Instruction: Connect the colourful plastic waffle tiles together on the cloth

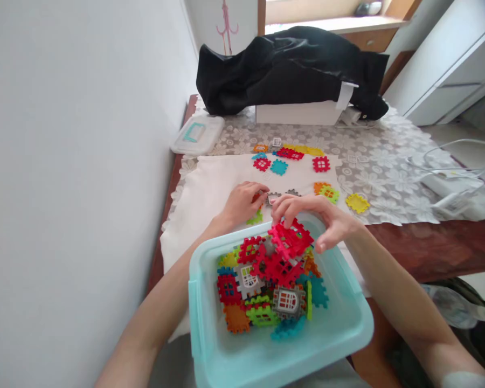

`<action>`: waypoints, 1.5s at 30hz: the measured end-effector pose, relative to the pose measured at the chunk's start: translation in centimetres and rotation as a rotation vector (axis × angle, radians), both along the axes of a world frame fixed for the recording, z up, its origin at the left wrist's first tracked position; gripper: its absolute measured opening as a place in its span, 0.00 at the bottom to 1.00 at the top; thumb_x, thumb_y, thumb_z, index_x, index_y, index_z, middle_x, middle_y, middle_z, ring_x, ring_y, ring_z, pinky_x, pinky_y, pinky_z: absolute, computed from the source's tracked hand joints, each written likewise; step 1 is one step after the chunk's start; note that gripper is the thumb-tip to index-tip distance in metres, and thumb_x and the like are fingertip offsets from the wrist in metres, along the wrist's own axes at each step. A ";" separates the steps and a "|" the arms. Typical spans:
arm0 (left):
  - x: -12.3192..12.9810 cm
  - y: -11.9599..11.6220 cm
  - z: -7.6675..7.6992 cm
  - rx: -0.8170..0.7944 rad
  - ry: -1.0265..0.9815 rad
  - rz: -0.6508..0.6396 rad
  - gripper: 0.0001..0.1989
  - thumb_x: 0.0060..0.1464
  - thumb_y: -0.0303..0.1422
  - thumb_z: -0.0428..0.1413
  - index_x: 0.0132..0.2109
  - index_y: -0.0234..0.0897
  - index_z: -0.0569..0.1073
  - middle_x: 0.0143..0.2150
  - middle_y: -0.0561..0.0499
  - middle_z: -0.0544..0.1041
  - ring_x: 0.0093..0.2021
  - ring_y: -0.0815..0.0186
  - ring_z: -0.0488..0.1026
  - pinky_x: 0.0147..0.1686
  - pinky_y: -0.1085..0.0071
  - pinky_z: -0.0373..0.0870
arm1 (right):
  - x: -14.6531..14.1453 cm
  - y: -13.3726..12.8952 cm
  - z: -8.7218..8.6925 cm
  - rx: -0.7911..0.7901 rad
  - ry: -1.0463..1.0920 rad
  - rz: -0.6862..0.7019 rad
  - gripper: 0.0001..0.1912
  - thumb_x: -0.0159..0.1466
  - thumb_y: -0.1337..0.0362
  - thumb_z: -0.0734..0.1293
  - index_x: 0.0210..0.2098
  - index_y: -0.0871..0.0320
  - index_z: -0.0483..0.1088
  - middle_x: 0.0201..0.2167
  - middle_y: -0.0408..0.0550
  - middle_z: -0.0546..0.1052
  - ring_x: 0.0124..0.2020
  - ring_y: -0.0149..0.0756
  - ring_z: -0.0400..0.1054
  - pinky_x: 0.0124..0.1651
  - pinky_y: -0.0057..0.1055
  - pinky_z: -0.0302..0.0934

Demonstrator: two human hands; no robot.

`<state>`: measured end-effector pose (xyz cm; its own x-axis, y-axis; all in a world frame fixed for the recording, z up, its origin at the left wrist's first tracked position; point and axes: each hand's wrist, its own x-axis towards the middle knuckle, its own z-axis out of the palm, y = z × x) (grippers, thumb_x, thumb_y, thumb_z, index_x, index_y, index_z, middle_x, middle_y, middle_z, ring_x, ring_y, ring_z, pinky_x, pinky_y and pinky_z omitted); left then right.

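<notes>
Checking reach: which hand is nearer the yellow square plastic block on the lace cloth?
Right: the right grip sits just left of the yellow square plastic block; the left grip lies farther left still.

Setting: a room in a home, as far as I can judge. Evidence: a lace-patterned tablecloth over a reddish wooden desk, a windowsill beyond, a white cabinet, and a pink hanger stand.

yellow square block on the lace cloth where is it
In the head view, the yellow block lies on the lace tablecloth toward the right, just right of the green block and beyond the right hand.
</notes>
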<state>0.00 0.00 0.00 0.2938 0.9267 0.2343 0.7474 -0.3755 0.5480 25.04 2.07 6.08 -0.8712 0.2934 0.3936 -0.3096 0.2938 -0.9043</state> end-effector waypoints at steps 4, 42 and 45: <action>0.0 0.0 0.1 -0.004 -0.009 0.000 0.11 0.70 0.32 0.55 0.50 0.39 0.83 0.51 0.47 0.86 0.52 0.59 0.80 0.59 0.59 0.75 | -0.4 0.2 -0.9 -0.096 0.085 -0.041 0.33 0.62 0.29 0.67 0.39 0.52 0.81 0.46 0.55 0.83 0.55 0.52 0.74 0.64 0.53 0.66; 0.2 -0.4 0.1 -0.058 -0.200 0.056 0.18 0.73 0.38 0.53 0.61 0.35 0.78 0.57 0.44 0.84 0.54 0.59 0.81 0.59 0.63 0.74 | -2.2 2.5 -8.5 0.708 -0.494 -0.652 0.24 0.65 0.47 0.74 0.51 0.58 0.76 0.56 0.59 0.80 0.57 0.53 0.75 0.62 0.52 0.68; 0.1 -0.2 -0.1 -0.077 -0.285 0.070 0.18 0.73 0.39 0.52 0.61 0.36 0.78 0.57 0.44 0.83 0.54 0.59 0.81 0.58 0.63 0.74 | -2.2 2.3 -8.1 0.709 -0.486 -0.656 0.23 0.65 0.46 0.74 0.50 0.58 0.76 0.51 0.58 0.81 0.52 0.51 0.76 0.58 0.49 0.69</action>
<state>0.06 -0.20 -0.14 0.1610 0.9605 0.2268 0.5821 -0.2780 0.7641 22.81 4.40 -1.98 -0.7357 0.6014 0.3116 0.4450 0.7760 -0.4469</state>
